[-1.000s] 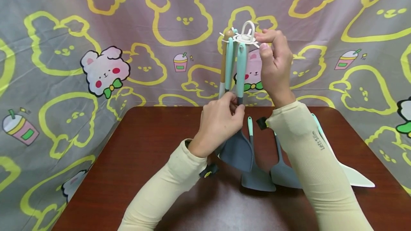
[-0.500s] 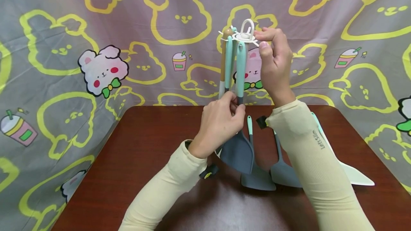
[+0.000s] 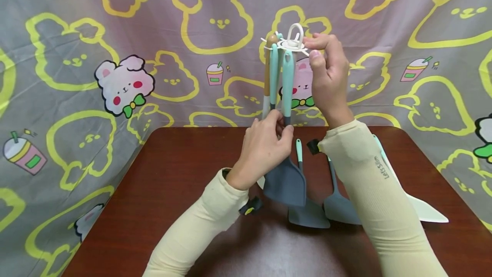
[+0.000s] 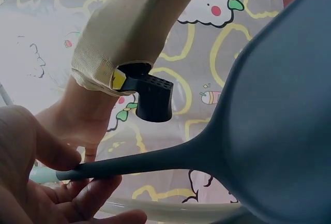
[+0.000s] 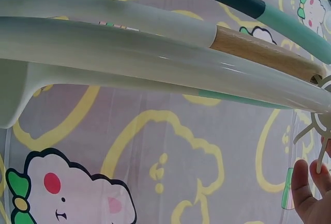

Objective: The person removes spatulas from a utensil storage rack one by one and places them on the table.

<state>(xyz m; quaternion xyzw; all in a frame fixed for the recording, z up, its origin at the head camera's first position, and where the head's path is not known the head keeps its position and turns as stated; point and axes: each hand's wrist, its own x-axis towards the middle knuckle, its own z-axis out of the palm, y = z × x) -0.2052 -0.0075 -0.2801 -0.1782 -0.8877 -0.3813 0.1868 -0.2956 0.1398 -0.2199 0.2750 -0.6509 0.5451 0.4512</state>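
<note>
A white utensil stand with a looped top and hooks rises above the table; its pole shows in the right wrist view. My left hand pinches the shaft of a grey spatula between thumb and fingers, its mint handle upright at the hooks. In the left wrist view the broad spatula head is at the right. My right hand pinches a hook arm of the stand with thumb and fingertips. A wooden-handled utensil and other mint-handled ones hang around the pole.
On the brown table lie a flat grey spatula and another grey spatula, partly behind my right sleeve. A white utensil lies at the right. A patterned curtain encloses the back and sides.
The grey spatula's head has turned and shifted slightly to the right. Both hands keep nearly the same place and hold.
</note>
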